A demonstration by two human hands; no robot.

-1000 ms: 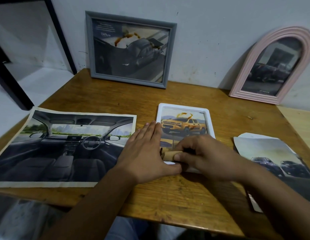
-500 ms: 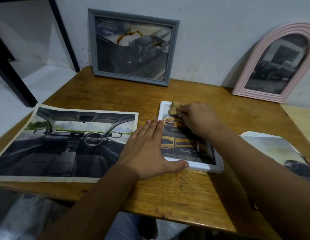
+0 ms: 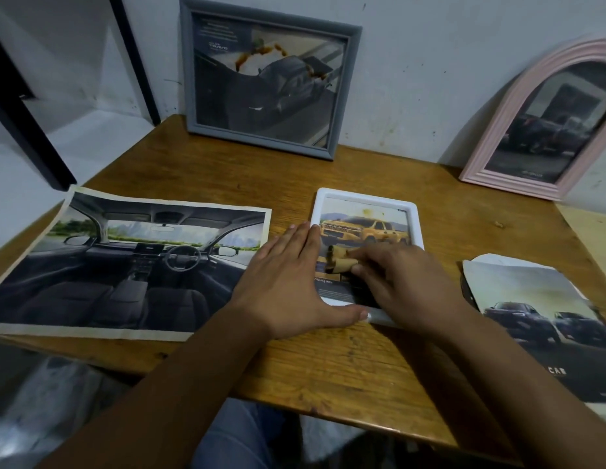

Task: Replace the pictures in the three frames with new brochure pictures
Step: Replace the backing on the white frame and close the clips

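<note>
White frame [image 3: 416,214] holds yellow-truck picture [image 3: 362,228]; left hand [image 3: 288,286] presses it.

Three picture frames are in view: a grey rectangular frame [image 3: 271,79] and a pink arched frame [image 3: 545,123], both leaning against the wall, and a white frame [image 3: 366,201] lying flat on the one wooden table [image 3: 227,170]. Two loose brochure pictures lie on that table, a car-interior picture [image 3: 125,265] and a dark-cars picture [image 3: 538,319]. Two hands show, the left hand [image 3: 288,286] and the right hand [image 3: 406,286], and there is one small tan roll [image 3: 340,264].

Head view, downward over table [image 3: 328,367]
</note>
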